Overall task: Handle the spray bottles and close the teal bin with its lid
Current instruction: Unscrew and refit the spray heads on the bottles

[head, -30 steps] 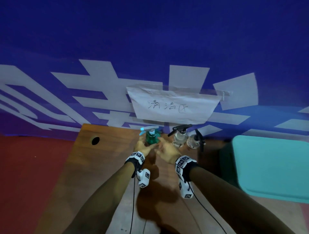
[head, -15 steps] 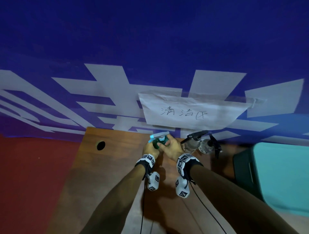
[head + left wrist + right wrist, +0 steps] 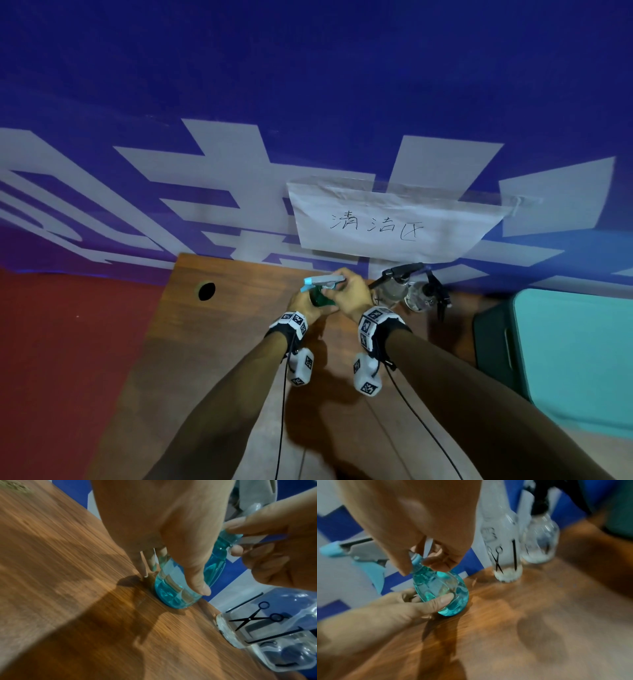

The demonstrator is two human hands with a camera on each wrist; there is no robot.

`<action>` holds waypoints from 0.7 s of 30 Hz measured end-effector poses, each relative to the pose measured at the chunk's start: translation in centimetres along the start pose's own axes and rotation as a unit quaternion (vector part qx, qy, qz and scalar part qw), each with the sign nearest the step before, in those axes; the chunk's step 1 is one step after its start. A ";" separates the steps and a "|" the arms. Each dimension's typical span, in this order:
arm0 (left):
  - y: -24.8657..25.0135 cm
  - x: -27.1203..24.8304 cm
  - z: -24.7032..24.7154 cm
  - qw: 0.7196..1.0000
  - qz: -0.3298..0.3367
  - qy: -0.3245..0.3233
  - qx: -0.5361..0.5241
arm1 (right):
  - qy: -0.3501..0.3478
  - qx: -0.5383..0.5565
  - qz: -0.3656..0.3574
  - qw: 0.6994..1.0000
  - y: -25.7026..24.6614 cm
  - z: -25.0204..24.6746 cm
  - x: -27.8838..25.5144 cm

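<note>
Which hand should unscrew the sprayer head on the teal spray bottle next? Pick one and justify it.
Right. The right hand already pinches the collar of the teal spray bottle under its sprayer head, while the left hand grips the body, steadying it on the wooden table.

Three spray bottles standing on one desk (image 3: 219,342): one teal bottle (image 3: 320,297), two clear bottles (image 3: 394,289) (image 3: 423,296), one teal bin (image 3: 496,346), one lid (image 3: 582,359), one paper sign (image 3: 387,222), two hands (image 3: 301,303) (image 3: 352,296) showing.

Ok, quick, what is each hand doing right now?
Left hand: holds the teal spray bottle by its body, on the table.
Right hand: pinches the same bottle's neck.
</note>
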State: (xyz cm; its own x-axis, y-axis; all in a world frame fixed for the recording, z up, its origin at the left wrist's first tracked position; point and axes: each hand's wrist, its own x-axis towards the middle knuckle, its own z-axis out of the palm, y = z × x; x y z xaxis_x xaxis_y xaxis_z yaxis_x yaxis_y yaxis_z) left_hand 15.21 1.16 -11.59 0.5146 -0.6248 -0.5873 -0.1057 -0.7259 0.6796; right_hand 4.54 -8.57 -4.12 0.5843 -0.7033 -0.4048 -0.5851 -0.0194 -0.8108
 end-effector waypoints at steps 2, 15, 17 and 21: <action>-1.7 1.7 0.9 1.000 0.000 -0.005 -0.002 | -0.010 -0.123 -0.032 0.992 -0.7 -0.6 -0.1; 1.4 -1.8 0.9 0.998 -0.033 0.031 0.042 | -0.076 -0.479 -0.142 0.863 -3.6 -1.0 -0.7; 1.5 -1.8 1.1 0.998 -0.049 0.041 0.005 | -0.083 -0.482 -0.131 0.862 -3.8 -0.9 -0.8; 1.2 -1.6 1.3 0.996 -0.061 0.062 0.032 | -0.081 -0.476 -0.107 0.869 -4.1 -0.6 -1.0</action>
State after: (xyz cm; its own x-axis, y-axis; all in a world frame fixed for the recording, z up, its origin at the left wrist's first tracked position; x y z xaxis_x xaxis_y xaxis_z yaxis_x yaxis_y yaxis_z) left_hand 13.14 0.91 -10.44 0.6268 -0.4937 -0.6028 -0.0876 -0.8133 0.5752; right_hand 6.03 -8.26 -0.10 0.7634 -0.5033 -0.4048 -0.6085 -0.7706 -0.1894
